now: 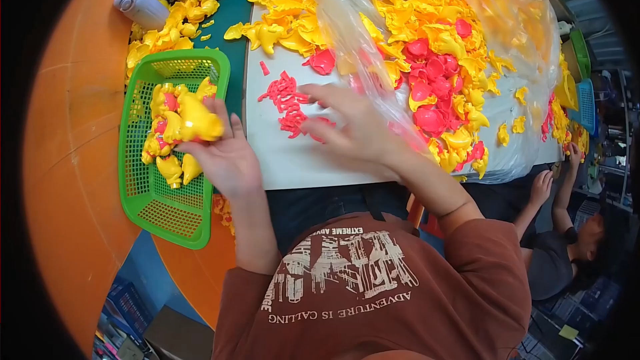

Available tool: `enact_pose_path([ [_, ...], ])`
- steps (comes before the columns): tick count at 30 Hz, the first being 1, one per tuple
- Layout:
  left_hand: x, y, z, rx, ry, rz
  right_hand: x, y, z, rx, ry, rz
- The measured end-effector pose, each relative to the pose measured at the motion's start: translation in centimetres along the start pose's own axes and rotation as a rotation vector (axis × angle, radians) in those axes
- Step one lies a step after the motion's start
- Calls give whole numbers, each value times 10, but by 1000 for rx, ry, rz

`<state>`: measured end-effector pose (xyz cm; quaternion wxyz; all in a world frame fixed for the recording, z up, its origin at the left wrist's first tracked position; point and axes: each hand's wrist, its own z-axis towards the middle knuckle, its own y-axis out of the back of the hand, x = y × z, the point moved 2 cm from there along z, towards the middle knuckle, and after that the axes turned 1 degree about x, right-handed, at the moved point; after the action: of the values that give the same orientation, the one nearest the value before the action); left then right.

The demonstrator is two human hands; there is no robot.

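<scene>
My left hand [230, 157] is over the right side of a green plastic basket [217, 70], palm turned up. A glossy yellow plastic figure [199, 120] rests between its thumb and fingers. Beneath it in the basket lie several more yellow figures [170, 170] with pink parts. Somewhat smeared by motion, my right hand [357, 123] hovers with fingers apart at a heap of small pink plastic strips [285, 93] on the white tabletop [300, 167]. Nothing shows in its fingers.
Yellow shells [413, 7] and pink cups [433, 80] are piled at the right, partly under clear plastic sheeting [340, 13]. A pale bottle [141, 5] stands beyond the basket among yellow shells. At far right sits another person [567, 253], hands at the table.
</scene>
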<state>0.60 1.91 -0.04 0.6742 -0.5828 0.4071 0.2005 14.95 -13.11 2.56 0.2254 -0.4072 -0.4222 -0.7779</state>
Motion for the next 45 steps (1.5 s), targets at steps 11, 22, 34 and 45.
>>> enact_pose_path([
  [11,48,-25,-47,318,555,-13,-72,106,-2,-185,-2,-1121],
  [22,61,-55,-64,375,742,-99,-17,46,-10,-212,-31,-179],
  [34,73,10,-57,305,65,518,-86,35,29,121,-62,-862],
  [45,73,7,-61,346,38,526,-86,73,57,-367,-182,-395],
])
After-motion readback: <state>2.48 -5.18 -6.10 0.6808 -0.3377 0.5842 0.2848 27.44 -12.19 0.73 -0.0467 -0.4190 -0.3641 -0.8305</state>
